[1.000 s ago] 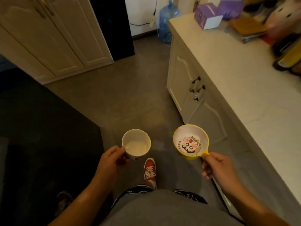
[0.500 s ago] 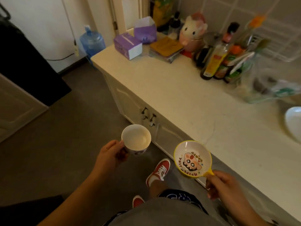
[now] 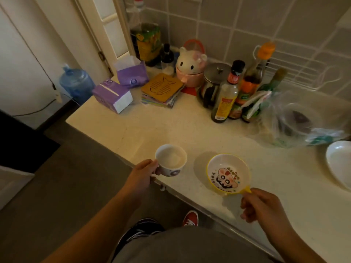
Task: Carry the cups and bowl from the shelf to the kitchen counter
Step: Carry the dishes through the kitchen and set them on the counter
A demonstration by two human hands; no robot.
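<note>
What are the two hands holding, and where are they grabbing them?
The left hand holds the white cup at its side. The right hand holds the yellow cartoon bowl by its small handle.

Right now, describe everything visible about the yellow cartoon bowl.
The yellow cartoon bowl is small and round, with a yellow rim and outside and a glossy white inside that looks like plastic or melamine. A cartoon face with lettering around it is printed on the bottom. It is empty and upright, above the near part of the counter; whether it rests there is unclear. The right hand pinches its short yellow handle.
</note>
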